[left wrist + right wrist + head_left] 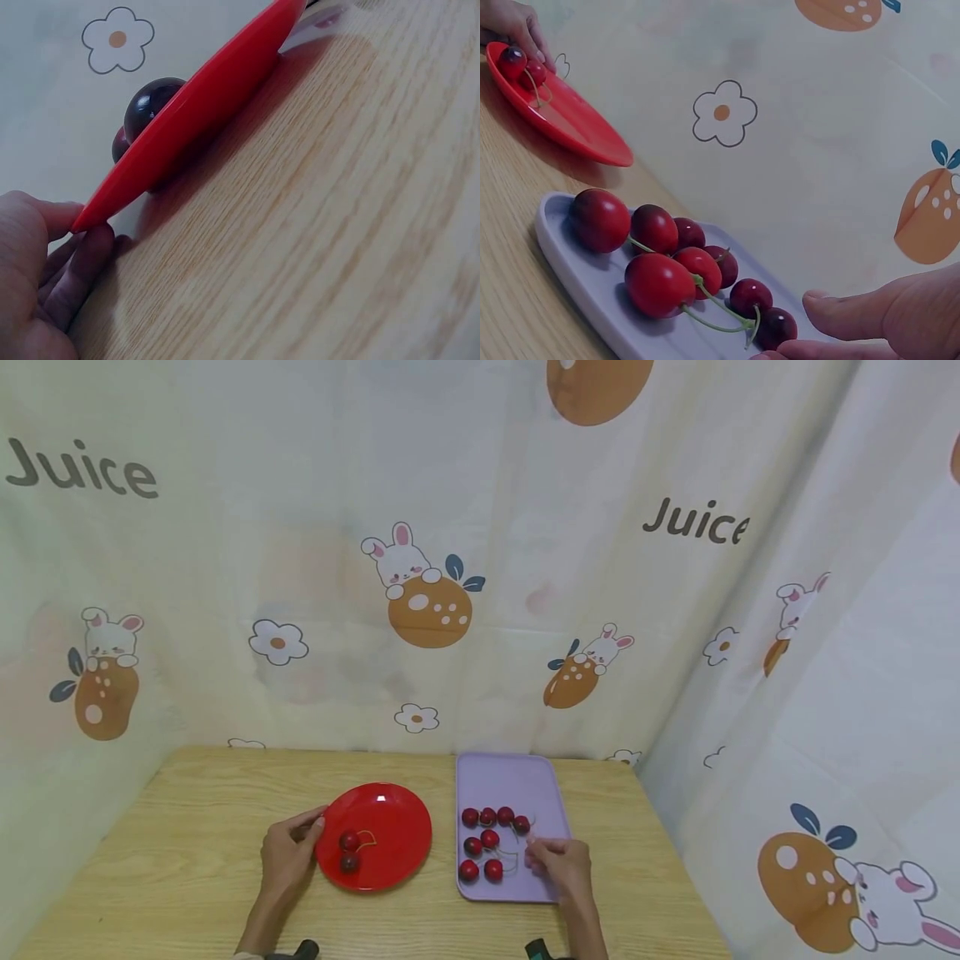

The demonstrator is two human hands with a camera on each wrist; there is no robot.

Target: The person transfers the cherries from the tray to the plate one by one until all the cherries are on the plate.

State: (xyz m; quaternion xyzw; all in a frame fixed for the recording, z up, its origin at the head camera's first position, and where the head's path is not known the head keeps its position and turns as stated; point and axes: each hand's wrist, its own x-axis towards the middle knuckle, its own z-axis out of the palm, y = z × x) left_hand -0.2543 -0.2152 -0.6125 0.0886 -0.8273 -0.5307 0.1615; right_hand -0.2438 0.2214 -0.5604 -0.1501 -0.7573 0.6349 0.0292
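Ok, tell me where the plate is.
In the head view, the plate is left of the tray, its left edge gripped by the left hand.

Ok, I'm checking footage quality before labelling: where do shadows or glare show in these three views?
Head: a small white glint near the far rim of the red plate; left wrist: dark shadow under the plate on the wooden table; right wrist: softer shadow beneath the plate, plus highlights on the cherries in the lilac tray.
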